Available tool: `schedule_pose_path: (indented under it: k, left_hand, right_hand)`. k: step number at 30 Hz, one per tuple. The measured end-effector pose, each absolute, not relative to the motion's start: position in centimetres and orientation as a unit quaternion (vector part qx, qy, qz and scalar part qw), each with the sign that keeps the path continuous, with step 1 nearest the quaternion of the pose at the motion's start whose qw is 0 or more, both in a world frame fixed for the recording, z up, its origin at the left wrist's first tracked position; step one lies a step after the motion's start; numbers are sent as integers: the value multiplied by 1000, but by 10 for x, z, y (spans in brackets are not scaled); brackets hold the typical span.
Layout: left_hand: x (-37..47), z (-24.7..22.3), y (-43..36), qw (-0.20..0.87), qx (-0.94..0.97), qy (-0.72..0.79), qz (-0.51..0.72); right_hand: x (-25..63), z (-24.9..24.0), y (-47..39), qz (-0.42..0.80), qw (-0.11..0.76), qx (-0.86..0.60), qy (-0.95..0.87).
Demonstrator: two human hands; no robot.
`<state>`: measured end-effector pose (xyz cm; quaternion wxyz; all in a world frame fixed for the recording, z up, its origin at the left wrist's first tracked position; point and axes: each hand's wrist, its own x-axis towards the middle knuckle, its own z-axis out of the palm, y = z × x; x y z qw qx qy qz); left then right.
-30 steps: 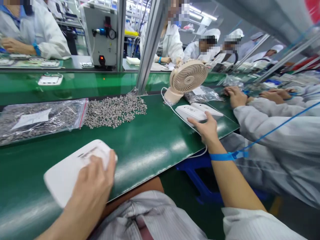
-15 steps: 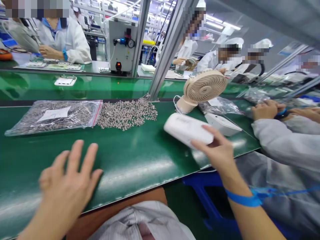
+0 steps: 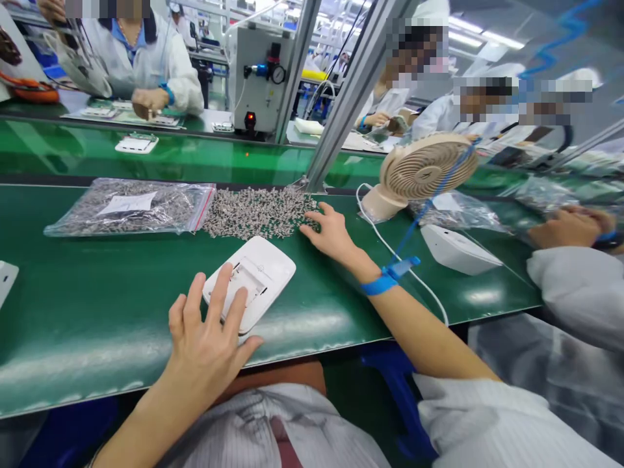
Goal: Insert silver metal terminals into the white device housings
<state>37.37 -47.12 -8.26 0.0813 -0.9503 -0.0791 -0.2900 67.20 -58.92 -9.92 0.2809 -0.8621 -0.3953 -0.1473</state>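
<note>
A white plastic housing (image 3: 279,265) lies on the green work surface with its recessed battery-like compartment facing up. My left hand (image 3: 207,331) rests over the near left part of this housing, fingers spread, hiding some of the recess. At the right end of a pile of small metal pieces (image 3: 253,213) is my right hand (image 3: 335,235). Its thumb and fingers are apart at the pile's edge, and I see no piece between them. A blue strap (image 3: 380,284) circles my right wrist. Left of the pile sits a clear zip bag (image 3: 170,218) full of similar metal pieces.
A beige fan (image 3: 424,170) stands beyond my right hand, its white cable (image 3: 409,263) crossing the bench. Another white housing (image 3: 458,249) lies farther right; a white piece (image 3: 6,279) shows at the left edge. A metal post (image 3: 341,104) rises behind the pile. A co-worker's hands (image 3: 568,227) are at right.
The white housing has left my right hand and now lies on the bench under my left hand. My right hand has moved left to the metal pieces. The view has shifted slightly.
</note>
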Motion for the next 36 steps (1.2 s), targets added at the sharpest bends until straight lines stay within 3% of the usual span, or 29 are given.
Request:
schedule_pose_path:
  k: [5, 8, 13, 19, 22, 26, 30, 36]
  left_hand:
    - [372, -84, -472, 138, -939, -106, -297]
    - [382, -83, -492, 159, -923, -151, -317]
    - [405, -77, -531, 42, -949, -108, -295]
    - [432, -80, -534, 78, -953, -113, -269]
    - [439, -81, -530, 66, -921, -139, -357]
    - [440, -78, -527, 17, -894, -161, -418]
    - [437, -74, -525, 2, -894, -162, -417]
    - [435, -69, -524, -50, -879, -211, -425]
  right_hand:
    - [678, -111, -576, -182, 239, -861, -410]
    - [669, -102, -583, -198, 309, -832, -416]
    - [655, -85, -590, -75, 489, -795, -351]
    - [630, -73, -588, 98, 559, -731, -379]
    - [608, -61, -591, 173, 549, -693, -433]
    - [583, -45, -599, 241, 452, -641, -571]
    - [568, -41, -603, 211, 432, -610, -630]
    - [555, -48, -605, 109, 494, -617, -603]
